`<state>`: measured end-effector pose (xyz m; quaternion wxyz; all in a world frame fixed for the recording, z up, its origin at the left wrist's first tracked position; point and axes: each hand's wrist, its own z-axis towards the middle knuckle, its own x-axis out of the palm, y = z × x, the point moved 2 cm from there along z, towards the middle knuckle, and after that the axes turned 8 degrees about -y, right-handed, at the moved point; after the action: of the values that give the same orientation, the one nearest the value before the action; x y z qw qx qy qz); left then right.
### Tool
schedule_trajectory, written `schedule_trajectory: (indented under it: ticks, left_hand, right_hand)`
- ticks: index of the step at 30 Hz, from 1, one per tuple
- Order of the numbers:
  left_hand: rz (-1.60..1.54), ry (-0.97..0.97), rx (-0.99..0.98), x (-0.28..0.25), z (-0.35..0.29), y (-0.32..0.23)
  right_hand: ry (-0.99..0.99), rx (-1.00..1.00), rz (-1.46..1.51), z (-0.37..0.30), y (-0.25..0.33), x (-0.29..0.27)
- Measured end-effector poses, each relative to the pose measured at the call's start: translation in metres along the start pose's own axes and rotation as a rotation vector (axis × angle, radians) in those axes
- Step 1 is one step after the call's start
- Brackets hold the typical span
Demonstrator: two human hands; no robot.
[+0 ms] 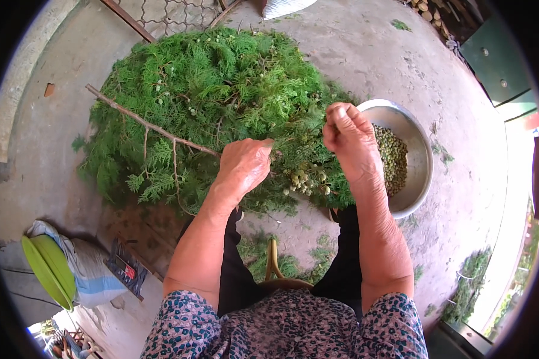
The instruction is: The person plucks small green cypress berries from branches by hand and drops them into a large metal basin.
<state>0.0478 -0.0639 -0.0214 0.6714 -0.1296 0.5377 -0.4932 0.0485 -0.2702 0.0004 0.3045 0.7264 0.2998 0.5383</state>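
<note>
- Closest to us is the flowered shirt (287, 326), with dark trousers (348, 251) just past it.
- We see two bare arms reach out from the shirt over a big heap of green leafy sprigs (215, 69) on the grey floor (353, 45).
- We see the left grip (244, 166) closed tight around one end of a brown branch (156, 127).
- From that grip, the branch slants up and to the left, over the heap, and its bare end sticks out past the fist on the far side.
- Small twigs with flat green leaves hang down from the branch, left of the left grip.
- We see a bunch of pale green cones (308, 181) to the right of the left grip and a bit lower, near it but not in it. We cannot tell if it grows on the same branch.
- The right grip (350, 134) is up beside the bowl, fingers curled in and thumb bent over them. We cannot tell if something small is tucked inside.
- Next to the right wrist we see a round metal bowl (422, 173), partly hidden by that arm, with lots of little green cones (394, 158) in it.
- Off to the left, we see a lime green basin (47, 269) tipped on its side against a sack (93, 263).
</note>
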Motion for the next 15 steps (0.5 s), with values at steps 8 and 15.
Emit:
schedule_trajectory:
  ticks: [8, 15]
  left_hand:
    - [-0.414, 0.1, -0.307, -0.008, 0.0, -0.011]
    - [-0.842, 0.073, -0.391, -0.001, 0.001, -0.018]
  right_hand:
    - [0.141, -0.382, -0.903, -0.012, -0.005, 0.018]
    - [0.054, -0.593, -0.766, -0.009, -0.008, 0.018]
